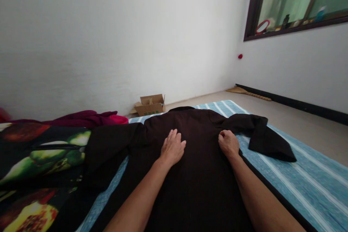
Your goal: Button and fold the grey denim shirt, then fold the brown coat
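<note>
A long dark coat [190, 174] lies spread out, its collar at the far end and one sleeve [244, 125] bent on the right. The other sleeve stretches left. My left hand [173, 147] rests on the upper middle of the coat, open, fingers lying flat and slightly apart. At the coat's right side, just below that bent sleeve, my right hand [228, 143] is closed, thumb and fingers curled together at the dark fabric. The bit of cloth between its fingertips is mostly hidden.
Beneath the coat is a blue sheet with white stripes [307, 185]. Fruit-print clothing [46, 156] and maroon cloth [81, 119] lie at left. A cardboard box [149, 107] and a broom [247, 91] lie beyond, near white walls. A window [296, 3] is upper right.
</note>
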